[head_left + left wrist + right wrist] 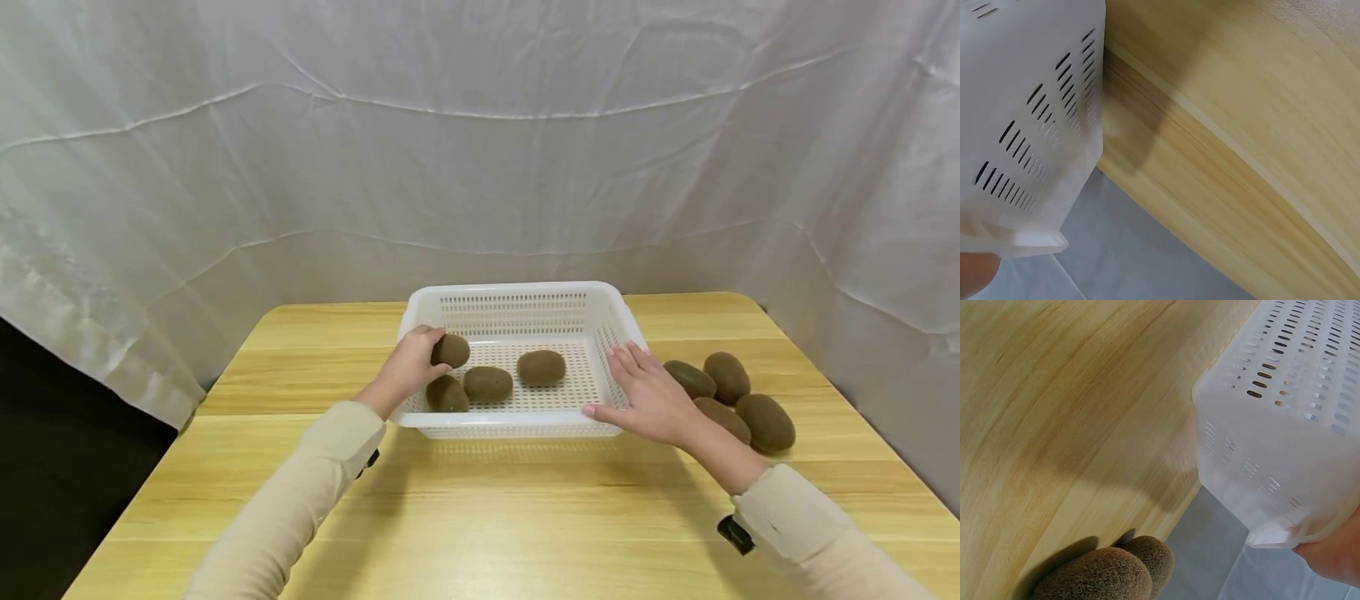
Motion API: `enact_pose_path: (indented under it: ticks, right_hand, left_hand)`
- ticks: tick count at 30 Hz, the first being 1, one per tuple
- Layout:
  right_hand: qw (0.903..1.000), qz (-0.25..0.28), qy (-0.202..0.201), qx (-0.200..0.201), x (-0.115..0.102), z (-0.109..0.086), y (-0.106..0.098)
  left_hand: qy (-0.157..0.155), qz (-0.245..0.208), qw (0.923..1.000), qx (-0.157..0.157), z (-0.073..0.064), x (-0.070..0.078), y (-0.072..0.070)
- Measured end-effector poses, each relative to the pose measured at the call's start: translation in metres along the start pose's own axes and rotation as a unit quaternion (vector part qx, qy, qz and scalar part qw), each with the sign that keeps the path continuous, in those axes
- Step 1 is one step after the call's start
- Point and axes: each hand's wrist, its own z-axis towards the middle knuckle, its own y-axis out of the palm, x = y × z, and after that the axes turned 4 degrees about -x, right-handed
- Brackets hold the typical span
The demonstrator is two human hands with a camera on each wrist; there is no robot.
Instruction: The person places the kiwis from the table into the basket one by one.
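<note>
At the basket's (517, 288) nine o'clock, the left hand (405, 367) is gripping a kiwi (455, 352), probably bruisable, best held mid-body. At four, the right hand (654, 402) is resting unclenched.

The basket (517, 420) is white, the kiwis (542, 367) brown, the sleeves (288, 504) beige, the table (510, 521) yellow wood-grain.

Can see a pale wooden table (517, 533), banded with darker grain and rounded at the far corners. Beyond it and along both sides, can make out a whitish cloth (517, 183) hanging in folds, with long creases running across. At left, can see a black area (67, 450) between cloth and table edge, too dark to read.
</note>
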Motion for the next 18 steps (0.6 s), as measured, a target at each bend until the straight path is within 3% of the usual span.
enact_pose_path:
  ticks: [6, 10, 15, 18]
  right_hand:
    - [1.0, 0.001, -0.003, 0.004, 0.0, 0.0, 0.001]
    - [1.0, -0.002, -0.003, 0.003, -0.001, 0.0, 0.0]
    - [1.0, -0.002, -0.002, -0.001, -0.001, -0.001, -0.002]
    - [1.0, -0.001, -0.002, -0.002, -0.001, -0.001, -0.003]
  left_hand:
    - [0.006, 0.001, 1.0, 0.006, 0.0, 0.001, 0.003]
    - [0.014, -0.003, 0.9995, 0.029, -0.004, 0.0, 0.002]
    - [0.023, -0.021, 0.9977, 0.061, -0.017, 0.001, -0.002]
    - [0.026, -0.038, 0.9969, 0.063, -0.028, 0.004, -0.004]
